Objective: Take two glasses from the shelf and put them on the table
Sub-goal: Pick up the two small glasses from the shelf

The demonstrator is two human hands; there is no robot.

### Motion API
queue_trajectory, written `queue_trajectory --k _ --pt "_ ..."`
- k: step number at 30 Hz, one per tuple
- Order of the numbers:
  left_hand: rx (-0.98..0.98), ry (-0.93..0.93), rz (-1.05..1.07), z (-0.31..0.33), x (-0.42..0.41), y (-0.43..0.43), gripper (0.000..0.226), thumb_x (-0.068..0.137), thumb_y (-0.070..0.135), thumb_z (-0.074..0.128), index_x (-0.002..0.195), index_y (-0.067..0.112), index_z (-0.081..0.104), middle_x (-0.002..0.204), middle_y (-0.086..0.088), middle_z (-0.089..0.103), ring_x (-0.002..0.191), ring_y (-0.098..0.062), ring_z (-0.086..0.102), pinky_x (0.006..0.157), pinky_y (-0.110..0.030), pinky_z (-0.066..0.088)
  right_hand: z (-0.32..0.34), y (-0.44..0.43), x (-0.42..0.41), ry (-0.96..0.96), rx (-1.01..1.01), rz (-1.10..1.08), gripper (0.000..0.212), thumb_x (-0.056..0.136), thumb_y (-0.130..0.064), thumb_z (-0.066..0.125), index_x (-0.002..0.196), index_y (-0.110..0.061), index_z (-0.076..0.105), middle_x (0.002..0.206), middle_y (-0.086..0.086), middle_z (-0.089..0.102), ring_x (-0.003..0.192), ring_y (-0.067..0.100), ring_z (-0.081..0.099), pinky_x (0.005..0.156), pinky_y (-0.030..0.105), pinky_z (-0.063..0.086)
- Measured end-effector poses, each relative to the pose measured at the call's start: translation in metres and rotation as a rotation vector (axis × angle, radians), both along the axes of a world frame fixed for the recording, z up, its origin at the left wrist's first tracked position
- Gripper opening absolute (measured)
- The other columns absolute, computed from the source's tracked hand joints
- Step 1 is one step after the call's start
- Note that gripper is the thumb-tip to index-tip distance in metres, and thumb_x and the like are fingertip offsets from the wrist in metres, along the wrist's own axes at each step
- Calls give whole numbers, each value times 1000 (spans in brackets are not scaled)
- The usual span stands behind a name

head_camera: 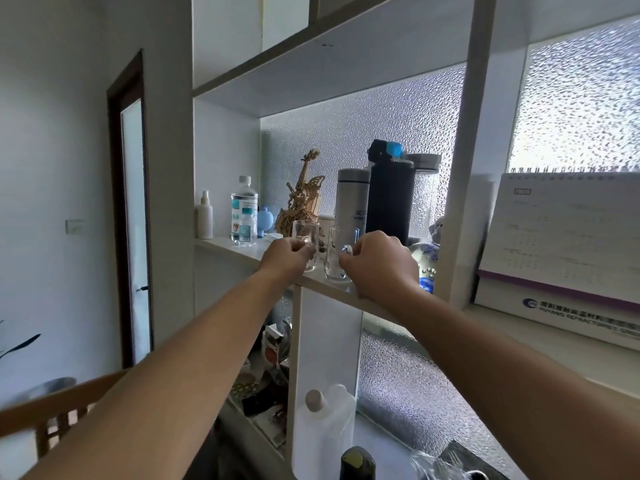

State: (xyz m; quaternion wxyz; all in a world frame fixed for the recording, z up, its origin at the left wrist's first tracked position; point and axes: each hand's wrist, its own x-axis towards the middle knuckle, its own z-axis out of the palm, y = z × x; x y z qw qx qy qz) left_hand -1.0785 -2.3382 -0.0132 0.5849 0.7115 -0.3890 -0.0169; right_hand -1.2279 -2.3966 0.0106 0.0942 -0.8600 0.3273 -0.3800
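Note:
Two clear glass mugs stand side by side near the front edge of the white shelf point(225, 244). My left hand point(285, 258) is closed around the handle of the left glass point(306, 233). My right hand point(381, 263) is closed around the handle of the right glass point(333, 258). Both glasses rest upright on the shelf board. Both arms reach up from below. The table is not in view.
Behind the glasses stand a white flask point(351, 199), a black flask point(389, 195), a wooden violin model point(301, 195), a water bottle point(244, 211) and a small spray bottle point(205, 216). A desk calendar point(561, 244) sits to the right. Lower compartments hold bottles and clutter.

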Motion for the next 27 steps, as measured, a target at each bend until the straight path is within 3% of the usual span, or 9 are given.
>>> queue_trajectory --k 4,8,12,15,18,22,27 --pt "-2 -7 -24 -2 2 3 35 88 31 59 111 5 64 104 -11 68 93 -22 58 76 -31 41 3 0 -1 5 59 26 21 76 -23 57 63 -8 64 56 6 65 58 25 63 50 25 41" --pt "-28 -18 -22 -4 0 5 35 88 31 60 110 5 64 104 -12 68 93 -24 59 80 -36 45 3 -2 0 -63 118 73 27 79 -29 64 61 -9 67 48 2 63 37 12 55 45 22 36" --pt "-36 -49 -14 -12 -3 7 34 91 33 54 111 6 62 106 -10 67 94 -21 58 77 -31 42 -2 -4 -1 -95 85 112 31 81 -34 68 60 -11 70 49 0 65 28 3 50 39 19 34" --pt "-71 -37 -4 -14 -3 11 32 92 28 54 111 5 63 108 -12 67 96 -22 58 80 -31 42 -5 -4 -2 -130 96 149 25 79 -32 71 60 -17 70 50 -9 63 30 1 52 34 14 32" --pt "-108 -19 -1 -16 -4 15 30 91 26 56 109 3 64 108 -14 67 92 -21 58 76 -29 43 -7 -1 0 -132 84 168 19 78 -32 72 67 -16 74 59 -3 70 35 5 57 44 20 39" --pt "-144 0 -7 -20 -3 23 30 89 27 58 109 6 65 108 -11 67 96 -21 59 83 -31 45 -8 3 -1 -163 51 186 14 78 -30 72 73 -17 76 67 -2 72 52 10 63 54 24 47" --pt "-182 0 15 -20 1 35 25 86 30 61 100 11 68 97 -5 68 96 -23 61 85 -35 47 -5 8 -6 -191 -43 201 15 80 -27 69 71 -17 76 62 -3 71 49 5 59 52 21 40"
